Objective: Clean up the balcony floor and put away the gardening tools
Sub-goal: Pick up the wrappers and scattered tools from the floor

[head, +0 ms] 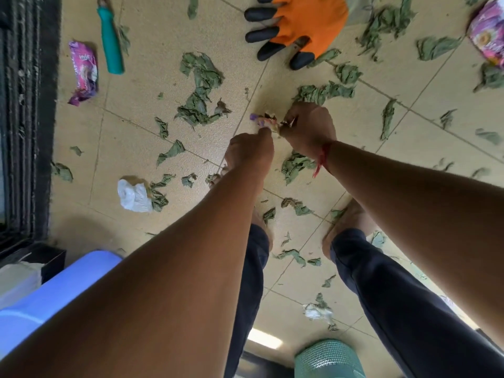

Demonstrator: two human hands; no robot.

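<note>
Crumpled wrapper scrap (pixel 268 120) lies crosswise between the hands, left hand (pixel 251 152) and right hand (pixel 309 126) equally near, both pinching it with curled fingers

Domestic balcony floor. Evidence: beige floor tiles (pixel 141 64) with grout lines under the gripped wrapper scrap (pixel 266 120); dry torn leaves (pixel 200 85) all round it; orange garden glove (pixel 308 23) beyond it; teal tool handle (pixel 110 42) and dark ribbed threshold (pixel 27 105) (a door track, by the look) well to its left.
</note>
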